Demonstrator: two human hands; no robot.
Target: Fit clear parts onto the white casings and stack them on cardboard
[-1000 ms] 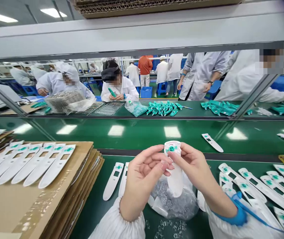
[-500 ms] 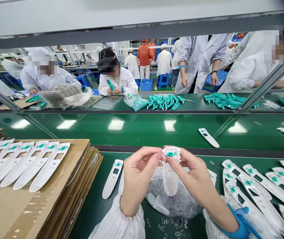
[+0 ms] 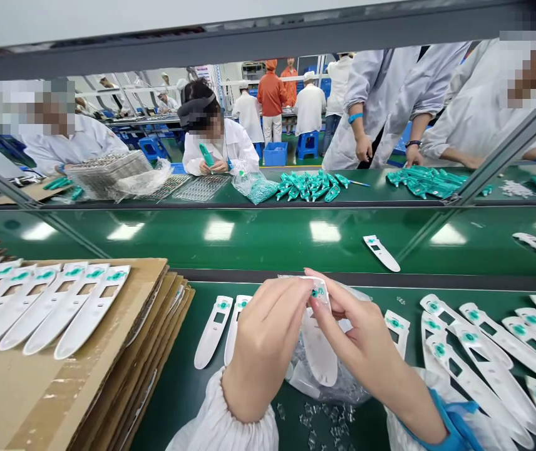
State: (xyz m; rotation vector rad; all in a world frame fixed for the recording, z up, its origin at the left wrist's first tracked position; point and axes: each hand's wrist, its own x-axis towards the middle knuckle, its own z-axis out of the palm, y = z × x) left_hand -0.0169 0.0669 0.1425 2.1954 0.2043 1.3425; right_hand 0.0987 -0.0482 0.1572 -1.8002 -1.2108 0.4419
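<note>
A white plastic shell [image 3: 320, 351] with a rounded lower end and a green piece [image 3: 317, 292] near its top is held up in front of me. My right hand [image 3: 359, 322] grips its upper right edge between thumb and fingers. My left hand [image 3: 268, 335] is closed, its fingertips touching the shell's top beside the green piece. Its thumb is hidden, and whatever is pinched there cannot be made out. Under the shell lies a clear plastic bag [image 3: 343, 388] of small transparent parts. Several loose clear clips [image 3: 327, 423] are scattered on the bench below it.
Similar shells [image 3: 92, 313] lie in a row on stacked cardboard [image 3: 122, 369] at left. More shells [image 3: 479, 357] are spread at right, and a shell [image 3: 211, 332] rests left of my hands. A green conveyor [image 3: 268, 241] runs across, with one shell [image 3: 381, 253] on it. Co-workers sit opposite.
My left hand has turned over, its back now facing me, and its fingers have moved onto the shell's top. The shell has tilted. On the conveyor, the shells have shifted slightly left.
</note>
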